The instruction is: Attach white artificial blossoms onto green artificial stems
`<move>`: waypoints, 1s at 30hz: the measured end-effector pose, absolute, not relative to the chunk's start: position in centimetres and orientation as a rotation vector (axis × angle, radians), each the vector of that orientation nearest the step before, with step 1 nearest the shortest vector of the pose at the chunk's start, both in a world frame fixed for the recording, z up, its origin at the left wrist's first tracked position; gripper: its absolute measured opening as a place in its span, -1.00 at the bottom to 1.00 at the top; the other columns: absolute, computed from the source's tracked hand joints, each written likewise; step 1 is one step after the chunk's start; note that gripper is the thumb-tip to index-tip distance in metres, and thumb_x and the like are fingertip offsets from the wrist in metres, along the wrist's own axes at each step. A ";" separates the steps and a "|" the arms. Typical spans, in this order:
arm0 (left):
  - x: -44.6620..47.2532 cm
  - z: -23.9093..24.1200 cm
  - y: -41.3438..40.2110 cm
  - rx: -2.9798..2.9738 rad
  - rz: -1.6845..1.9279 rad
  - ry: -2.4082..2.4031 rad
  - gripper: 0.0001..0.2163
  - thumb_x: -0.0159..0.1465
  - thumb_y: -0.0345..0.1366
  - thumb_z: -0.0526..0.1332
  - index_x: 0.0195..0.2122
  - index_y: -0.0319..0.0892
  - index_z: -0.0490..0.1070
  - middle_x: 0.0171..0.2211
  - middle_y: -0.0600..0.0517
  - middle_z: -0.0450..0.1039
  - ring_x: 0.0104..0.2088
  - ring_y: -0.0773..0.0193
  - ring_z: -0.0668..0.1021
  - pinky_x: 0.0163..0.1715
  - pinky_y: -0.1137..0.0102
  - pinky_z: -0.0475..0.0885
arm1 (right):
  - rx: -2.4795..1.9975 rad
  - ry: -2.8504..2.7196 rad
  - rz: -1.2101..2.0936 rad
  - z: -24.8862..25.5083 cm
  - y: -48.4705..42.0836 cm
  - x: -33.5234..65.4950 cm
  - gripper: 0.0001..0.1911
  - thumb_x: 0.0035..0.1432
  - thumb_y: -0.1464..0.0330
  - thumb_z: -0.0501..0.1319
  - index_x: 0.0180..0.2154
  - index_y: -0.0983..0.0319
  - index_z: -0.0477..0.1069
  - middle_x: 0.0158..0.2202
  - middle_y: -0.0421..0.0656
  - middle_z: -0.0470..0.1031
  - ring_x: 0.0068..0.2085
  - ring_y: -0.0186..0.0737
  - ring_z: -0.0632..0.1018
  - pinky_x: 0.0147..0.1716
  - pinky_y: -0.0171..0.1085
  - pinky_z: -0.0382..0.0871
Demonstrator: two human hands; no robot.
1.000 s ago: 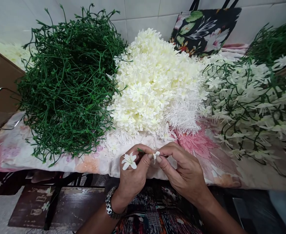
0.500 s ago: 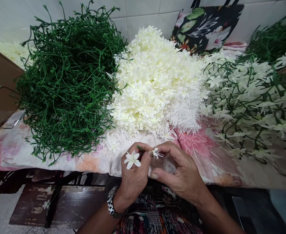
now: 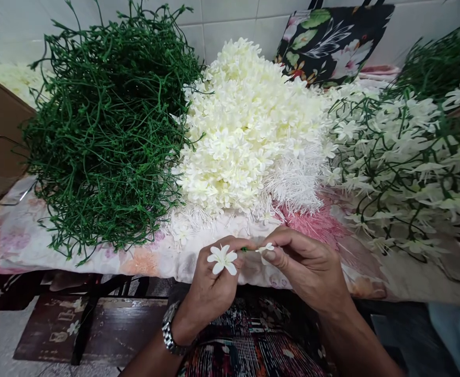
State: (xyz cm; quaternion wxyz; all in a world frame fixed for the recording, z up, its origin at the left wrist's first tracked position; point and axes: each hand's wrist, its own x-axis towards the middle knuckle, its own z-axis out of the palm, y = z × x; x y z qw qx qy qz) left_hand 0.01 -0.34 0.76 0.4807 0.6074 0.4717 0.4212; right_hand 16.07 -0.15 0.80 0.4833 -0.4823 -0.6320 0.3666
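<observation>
Head view: a white flower [image 3: 222, 259] is carried at the left hand [image 3: 216, 290], near the front edge of the cloth-covered table. Its petals are spread like a star and its face is turned up toward the camera; the line of its stalk is hidden by the curled fingers, so its long axis cannot be told. A short green stem tip [image 3: 244, 249] is shown at the left forefinger, pointed sideways toward the right hand [image 3: 312, 275]. There a second flower [image 3: 266, 247] is pinched between thumb and forefinger, seen nearly edge-on and partly covered by the thumb; its long axis cannot be made out. The hands are held close together, the left closed around its flower, the right clamped on the second one.

A metal watch [image 3: 169, 330] is worn on the left wrist. Beyond the hands, a floral cloth [image 3: 143, 262] is overlaid by a mass of green stems [image 3: 108, 125] on the left, a heap of pale blossoms [image 3: 237, 125] in the middle, with white filaments [image 3: 294, 180] at its near right edge, and stemmed white flowers [image 3: 402, 173] on the right. Behind, a black floral bag [image 3: 334, 44] is set against the tiled wall [image 3: 230, 34].
</observation>
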 end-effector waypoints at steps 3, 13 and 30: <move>0.0 0.8 -0.3 1.590 1.012 1.152 -0.77 0.20 -0.45 0.08 -0.29 -0.14 0.53 -0.49 0.03 0.46 -0.50 0.31 0.46 -0.54 0.46 0.35 | -1.132 -1.598 0.894 1.9 -0.1 16.5 -0.94 0.12 0.44 0.20 -0.41 0.22 0.40 -0.51 -0.26 0.42 -0.49 -0.41 0.44 -0.53 -0.43 0.32; -0.3 0.4 -0.3 1.790 0.965 1.148 -0.81 0.18 -0.46 0.08 -0.39 -0.16 0.48 -0.60 0.09 0.27 -0.58 0.37 0.33 -0.59 0.48 0.25 | -1.097 -1.884 0.695 2.6 0.0 16.2 -0.89 0.18 0.48 0.09 -0.36 0.23 0.36 -0.51 -0.22 0.39 -0.47 -0.36 0.42 -0.50 -0.36 0.30; -0.1 0.0 0.2 1.843 0.941 1.127 -0.83 0.08 -0.52 0.04 -0.47 -0.17 0.38 -0.60 0.10 0.22 -0.58 0.36 0.30 -0.57 0.45 0.20 | -1.109 -1.923 0.556 1.1 -0.1 15.5 -0.88 0.17 0.53 0.08 -0.40 0.25 0.30 -0.52 -0.22 0.36 -0.48 -0.38 0.40 -0.50 -0.38 0.29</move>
